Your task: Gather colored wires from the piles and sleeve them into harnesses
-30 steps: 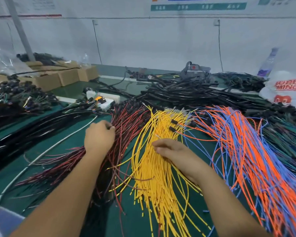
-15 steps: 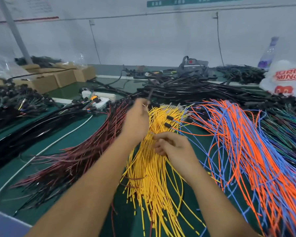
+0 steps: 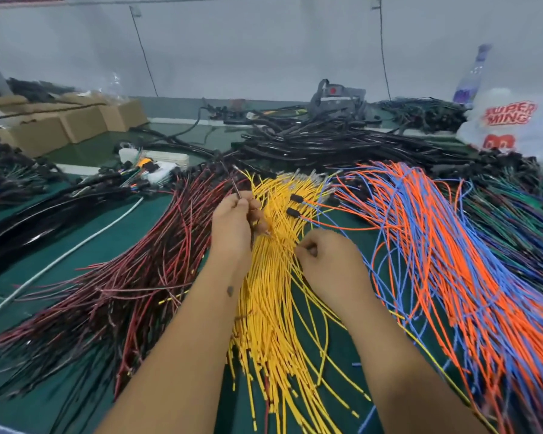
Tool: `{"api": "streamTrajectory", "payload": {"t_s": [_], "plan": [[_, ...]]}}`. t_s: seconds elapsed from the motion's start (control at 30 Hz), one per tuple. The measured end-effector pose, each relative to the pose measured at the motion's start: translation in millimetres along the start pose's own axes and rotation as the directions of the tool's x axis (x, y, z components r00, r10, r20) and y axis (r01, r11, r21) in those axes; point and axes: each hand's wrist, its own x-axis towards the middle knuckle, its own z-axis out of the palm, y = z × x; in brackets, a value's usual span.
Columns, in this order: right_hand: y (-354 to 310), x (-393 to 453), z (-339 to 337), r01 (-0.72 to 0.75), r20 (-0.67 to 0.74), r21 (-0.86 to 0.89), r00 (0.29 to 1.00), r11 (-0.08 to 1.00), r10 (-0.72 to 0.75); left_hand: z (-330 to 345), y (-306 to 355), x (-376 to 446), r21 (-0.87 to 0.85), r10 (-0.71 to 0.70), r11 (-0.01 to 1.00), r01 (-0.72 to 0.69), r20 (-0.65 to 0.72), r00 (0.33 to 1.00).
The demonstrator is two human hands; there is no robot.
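Left hand (image 3: pixel 232 219) pinches a thin dark wire (image 3: pixel 236 187); right hand (image 3: pixel 328 261) pinches slender yellow wires (image 3: pixel 270 296).

Both forearms run off the bottom edge. The right hand (image 3: pixel 328 261) hides whatever its curled fingers pinch — no wire can be singled out. The orange and blue wires (image 3: pixel 470 277) leave the frame at right, and the plastic bottle (image 3: pixel 472 76) is blurred — label unreadable.
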Motion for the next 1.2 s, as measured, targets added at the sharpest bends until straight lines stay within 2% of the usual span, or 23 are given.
{"api": "streamTrajectory", "payload": {"t_s": [0.07,0.13,0.27,0.33,0.4,0.47,0.53,0.6,0.67,0.73,0.77,0.83,0.87,0.93,1.0,1.03,1.1,1.2], "plan": [[0,-1,-4,-0.057,-0.095,0.105,0.993,0.993,0.067,1,-1,0,0.058,-0.008,0.998,0.006,0.033,0.999],[0,-1,-9,-0.09,-0.179,0.179,0.976,0.98,0.122,0,0,-2,0.039,-0.007,0.999,0.003,0.089,0.996],[-1,1,-16,-0.081,-0.284,0.401,0.936,0.912,0.208,4,1,-10,0.084,0.076,0.993,-0.089,0.14,0.987],[-3,2,-17,-0.03,-0.373,0.566,0.882,0.824,0.288,8,0,-13,0.083,0.062,0.994,-0.073,0.125,0.99],[-7,2,-20,0.082,-0.466,0.667,0.821,0.741,0.329,12,0,-15,0.0,-0.001,1.0,0.001,0.138,0.99],[-10,1,-20,0.16,-0.473,0.67,0.845,0.725,0.25,14,0,-15,-0.108,-0.072,0.99,0.091,0.167,0.983],[-12,-2,-14,0.17,-0.34,0.6,0.939,0.782,0.056,14,0,-15,-0.17,-0.121,0.974,0.152,0.176,0.977],[-15,-6,-7,0.15,-0.06,0.497,0.988,0.855,-0.139,12,1,-12,-0.241,-0.173,0.947,0.213,0.178,0.969],[-15,-11,-2,0.181,0.193,0.351,0.946,0.919,-0.26,7,2,-8,-0.283,-0.218,0.924,0.258,0.165,0.962],[-14,-13,-2,0.181,0.288,0.288,0.92,0.94,-0.265,4,3,-8,-0.277,-0.238,0.919,0.279,0.171,0.956],[-15,-13,-4,0.139,0.282,0.323,0.93,0.936,-0.235,3,4,-8,-0.256,-0.24,0.923,0.287,0.199,0.95],[-17,-10,-7,-0.044,0.19,0.508,0.98,0.86,-0.062,4,5,-15,-0.148,-0.234,0.944,0.295,0.333,0.913],[-17,-7,-9,-0.12,0.123,0.608,0.991,0.785,0.056,6,7,-20,-0.078,-0.24,0.951,0.3,0.428,0.871],[-12,0,-16,-0.197,0.028,0.732,0.965,0.652,0.26,12,8,-29,0.078,-0.287,0.95,0.301,0.594,0.751],[-6,4,-22,-0.224,0.008,0.784,0.936,0.58,0.351,19,6,-35,0.251,-0.359,0.933,0.257,0.645,0.675],[-4,4,-25,-0.223,0.001,0.804,0.928,0.552,0.373,22,4,-37,0.332,-0.392,0.916,0.225,0.631,0.669],[0,4,-28,-0.202,-0.034,0.83,0.913,0.52,0.408,26,-1,-40,0.431,-0.403,0.89,0.151,0.584,0.704],[4,4,-30,-0.203,-0.064,0.814,0.9,0.544,0.432,26,-5,-40,0.439,-0.286,0.898,0.023,0.545,0.788]]}}
